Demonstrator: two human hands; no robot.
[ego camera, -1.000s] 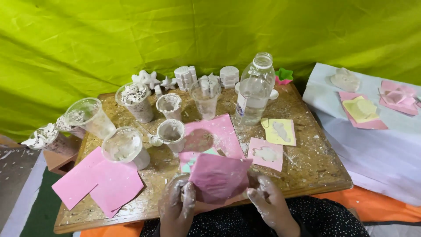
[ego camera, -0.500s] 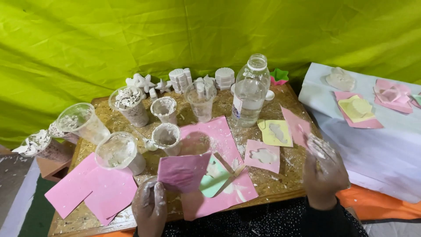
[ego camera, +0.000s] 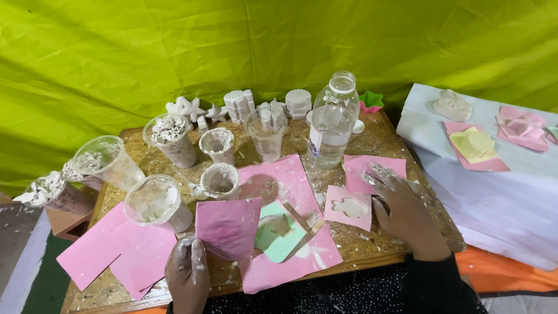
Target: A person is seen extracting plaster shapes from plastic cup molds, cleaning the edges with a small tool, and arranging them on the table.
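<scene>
My left hand, dusted with white plaster, pinches a pink paper square by its lower corner and holds it tilted above a large pink sheet. Beside it lies a green square bearing a pale cast shape. My right hand, also white-smeared, rests flat on the wooden table, its fingers over a pink paper square and right next to a small pink square with a white cast on it.
A clear plastic bottle stands mid-table among several plaster-coated cups. White cast shapes line the far edge. Pink sheets lie at left. A white-covered table at right carries more pink squares and casts. Green cloth hangs behind.
My left hand has kept the pink paper square and shifted it slightly left. My right hand swung out to the right, then came down flat onto the pink square beside the bottle.
</scene>
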